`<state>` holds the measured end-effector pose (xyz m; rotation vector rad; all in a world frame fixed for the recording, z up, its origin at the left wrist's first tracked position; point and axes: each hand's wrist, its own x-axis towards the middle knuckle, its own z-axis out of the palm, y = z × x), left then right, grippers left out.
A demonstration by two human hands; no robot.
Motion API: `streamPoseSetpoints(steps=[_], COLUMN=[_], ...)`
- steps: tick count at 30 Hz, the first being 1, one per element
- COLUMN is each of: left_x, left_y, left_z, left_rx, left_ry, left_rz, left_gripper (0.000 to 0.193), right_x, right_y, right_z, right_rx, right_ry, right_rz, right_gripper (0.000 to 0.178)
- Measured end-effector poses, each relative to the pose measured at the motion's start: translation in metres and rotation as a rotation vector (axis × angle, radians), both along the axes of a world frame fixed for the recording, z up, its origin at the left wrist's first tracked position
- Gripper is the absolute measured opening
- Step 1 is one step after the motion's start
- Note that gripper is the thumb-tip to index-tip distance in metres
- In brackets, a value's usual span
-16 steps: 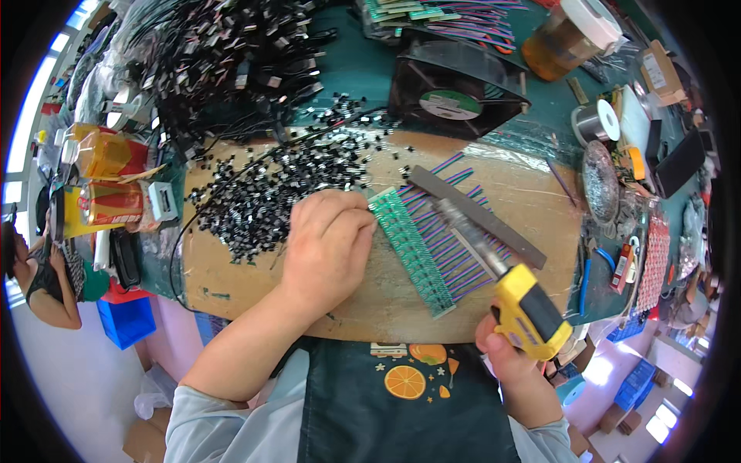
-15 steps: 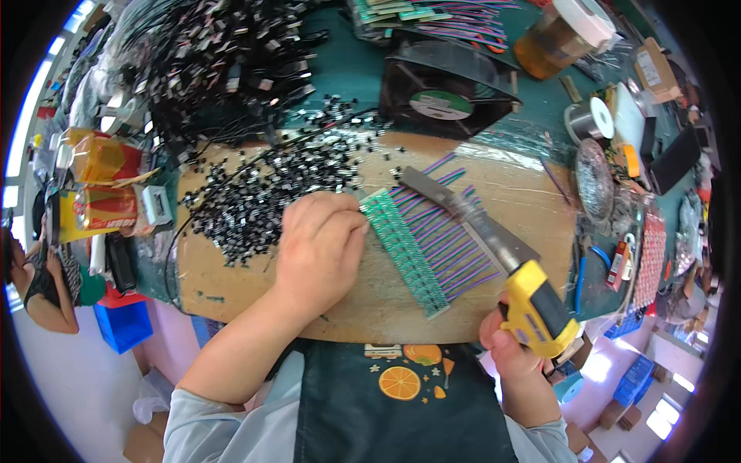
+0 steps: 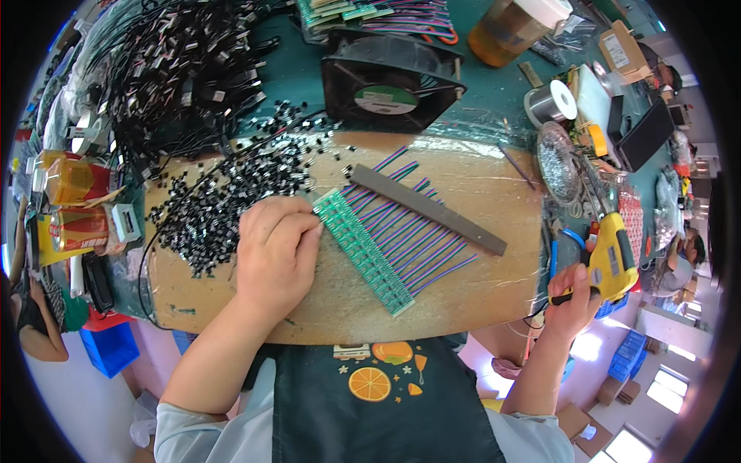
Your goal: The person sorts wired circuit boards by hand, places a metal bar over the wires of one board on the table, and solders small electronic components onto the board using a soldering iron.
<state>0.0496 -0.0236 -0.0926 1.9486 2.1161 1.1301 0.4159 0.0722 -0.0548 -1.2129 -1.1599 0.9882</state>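
Observation:
My left hand is closed, its fingertips pinched at the upper left corner of a green circuit board panel. Thin purple, black and green wires fan out from the panel's right side. Across them lies a flat dark bar. Off the mat's right edge, my right hand grips a yellow and black soldering gun by its handle. The gun's metal barrel points away from me, alongside a round dish of shiny metal shavings.
A heap of small black and silver connectors lies left of my left hand. Behind stand a black fan, a bundle of black cables and a jar of brown liquid. A solder spool sits at the right.
My right hand has carried the soldering gun from over the wires and bar to the right, beside the dish. My left hand stays at the panel's corner; the whole view has shifted.

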Motion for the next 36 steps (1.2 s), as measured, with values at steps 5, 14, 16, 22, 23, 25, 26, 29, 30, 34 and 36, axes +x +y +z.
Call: streamPoseSetpoints(steps=[5, 14, 16, 22, 23, 25, 26, 29, 30, 34, 36], left_x=[0.001, -0.002, 0.0, -0.009, -0.013, -0.025, -0.036, -0.058, -0.062, -0.06, -0.059], left_y=[0.003, 0.0, 0.0, -0.004, -0.005, -0.008, -0.011, -0.012, -0.011, -0.009, -0.009], left_z=[-0.002, -0.001, 0.0, 0.008, 0.011, 0.016, 0.019, 0.02, 0.021, 0.024, 0.023], left_rx=[0.048, 0.034, 0.043, 0.03, 0.038, 0.049, 0.024, -0.021, -0.083, -0.22, -0.198], left_ry=[-0.011, -0.015, -0.022, -0.014, 0.001, 0.048, 0.052, 0.109, 0.131, 0.13, 0.188], left_rz=[-0.009, -0.014, -0.015, -0.026, -0.015, 0.068, 0.117, 0.286, 0.299, 0.267, 0.257], left_gripper=[0.016, 0.015, 0.015, 0.016, 0.015, 0.012, 0.011, 0.013, 0.012, 0.009, 0.009], right_x=[0.003, -0.029, -0.041, -0.055, -0.056, -0.055, -0.056, -0.058, -0.057, -0.056, -0.058], right_y=[0.009, -0.029, -0.042, -0.061, -0.063, -0.064, -0.064, -0.062, -0.061, -0.061, -0.061], right_z=[-0.007, -0.028, -0.03, -0.04, -0.038, -0.039, -0.038, -0.039, -0.04, -0.04, -0.04], right_rx=[0.048, -0.053, -0.073, -0.19, -0.216, -0.23, -0.231, -0.23, -0.234, -0.246, -0.246], right_ry=[-0.083, 0.104, 0.195, 0.163, 0.143, 0.128, 0.13, 0.133, 0.131, 0.125, 0.12], right_rz=[0.053, 0.228, 0.413, 0.56, 0.575, 0.592, 0.591, 0.6, 0.612, 0.63, 0.619], right_gripper=[0.05, 0.055, 0.059, 0.062, 0.062, 0.061, 0.061, 0.061, 0.061, 0.06, 0.06])
